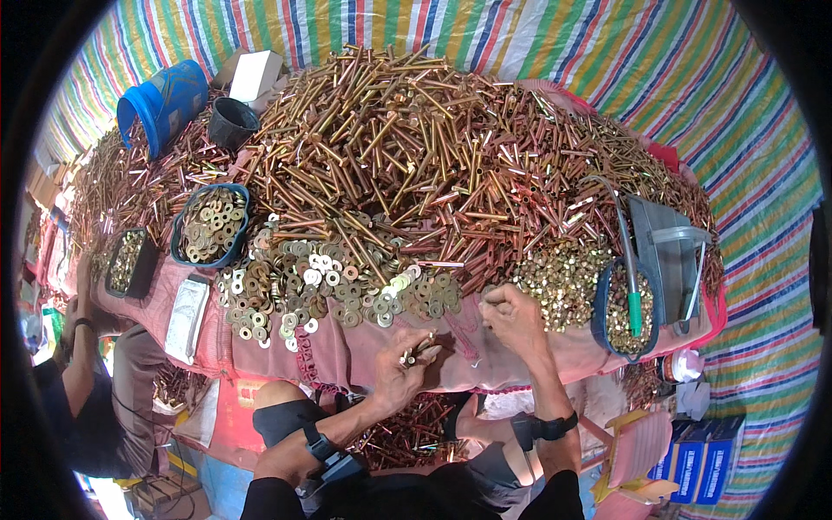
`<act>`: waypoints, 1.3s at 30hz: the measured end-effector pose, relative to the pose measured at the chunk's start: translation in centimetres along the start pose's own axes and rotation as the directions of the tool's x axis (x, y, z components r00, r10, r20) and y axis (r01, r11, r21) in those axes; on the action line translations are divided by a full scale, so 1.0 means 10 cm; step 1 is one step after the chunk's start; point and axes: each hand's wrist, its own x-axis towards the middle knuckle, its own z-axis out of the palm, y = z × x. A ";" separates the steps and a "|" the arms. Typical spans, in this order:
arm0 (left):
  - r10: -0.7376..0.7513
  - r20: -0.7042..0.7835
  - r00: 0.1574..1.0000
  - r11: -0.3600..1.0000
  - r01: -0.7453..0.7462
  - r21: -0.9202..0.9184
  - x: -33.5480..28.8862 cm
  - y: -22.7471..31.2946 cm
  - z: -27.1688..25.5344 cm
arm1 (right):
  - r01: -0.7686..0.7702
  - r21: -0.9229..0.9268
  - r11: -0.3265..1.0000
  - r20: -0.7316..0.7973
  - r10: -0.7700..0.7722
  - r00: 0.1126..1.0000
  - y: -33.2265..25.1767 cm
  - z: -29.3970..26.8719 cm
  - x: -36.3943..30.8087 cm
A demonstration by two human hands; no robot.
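From left: a blue-rimmed bowl [212,263] of washers stands beside loose washers [334,286] on the cloth-covered table [260,360]; the left hand [400,371], its grip clamped on small metal pieces [421,351], lies nearer the wearer; the right hand [517,323] curls near heaped nuts [559,286], its grip's closure indeterminable.

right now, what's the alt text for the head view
A person's left hand holds small metal pieces; the curled right hand is nearby over pink cloth. Beyond lie loose washers, nuts and a large heap of coppery bolts.
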 end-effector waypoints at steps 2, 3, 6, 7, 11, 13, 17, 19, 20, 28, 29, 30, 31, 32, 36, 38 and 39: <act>-0.006 0.006 1.000 1.000 0.005 0.018 0.02 -0.01 0.00 | -0.110 0.276 0.955 0.132 0.076 0.988 -0.07 0.04 -0.11; -0.037 0.008 0.999 0.999 0.037 0.015 0.03 0.00 -0.01 | -0.094 0.321 0.943 0.179 0.037 0.983 -0.10 0.08 -0.15; -0.058 0.027 0.998 0.998 0.058 0.030 0.04 0.03 -0.03 | -0.076 0.390 0.918 0.291 -0.045 0.956 -0.20 0.15 -0.27; -0.053 0.030 0.998 0.998 0.052 0.042 0.05 0.05 -0.04 | 0.014 0.389 0.921 0.268 -0.128 0.955 -0.22 0.21 -0.28; -0.175 0.077 0.982 0.983 0.179 -0.050 0.04 0.11 -0.05 | 0.211 0.270 0.939 0.227 -0.275 0.934 -0.27 0.30 -0.33; -0.171 0.076 0.982 0.980 0.178 -0.091 0.04 0.12 -0.06 | 0.197 0.292 0.936 0.198 -0.261 0.945 -0.28 0.36 -0.36; -0.156 0.107 0.982 0.979 0.168 -0.112 0.04 0.09 -0.09 | 0.130 0.338 0.932 0.122 -0.180 0.976 -0.32 0.45 -0.44; -0.145 0.109 0.983 0.973 0.162 -0.164 0.02 0.07 -0.08 | 0.162 0.302 0.939 0.106 -0.202 0.974 -0.35 0.46 -0.46; -0.157 0.106 0.982 0.973 0.173 -0.155 0.02 0.06 -0.08 | 0.189 0.266 0.945 0.113 -0.225 0.968 -0.37 0.45 -0.46; -0.166 0.121 0.979 0.974 0.182 -0.132 0.03 0.03 -0.08 | 0.494 0.007 0.870 0.008 -0.494 0.870 -0.47 0.46 -0.46; -0.178 0.126 0.976 0.973 0.194 -0.128 0.03 0.04 -0.08 | 0.463 0.004 0.886 0.016 -0.463 0.886 -0.48 0.46 -0.47; -0.189 0.130 0.973 0.971 0.206 -0.125 0.03 0.05 -0.09 | 0.433 0.001 0.902 0.024 -0.432 0.901 -0.48 0.46 -0.48; -0.200 0.135 0.970 0.969 0.217 -0.121 0.03 0.07 -0.10 | 0.411 0.010 0.912 0.032 -0.411 0.911 -0.48 0.47 -0.49; -0.184 0.130 0.974 0.968 0.202 -0.148 0.03 0.08 -0.10 | 0.389 0.018 0.921 0.041 -0.390 0.920 -0.49 0.47 -0.49; -0.157 0.112 0.981 0.963 0.177 -0.201 0.03 0.10 -0.10 | 0.352 0.089 0.932 0.072 -0.359 0.931 -0.48 0.49 -0.50; -0.168 0.114 0.979 0.961 0.188 -0.201 0.04 0.10 -0.10 | 0.429 0.020 0.903 0.046 -0.429 0.902 -0.47 0.49 -0.50; -0.176 0.121 0.977 0.959 0.198 -0.202 0.04 0.10 -0.10 | 0.466 -0.014 0.885 0.035 -0.465 0.885 -0.46 0.49 -0.50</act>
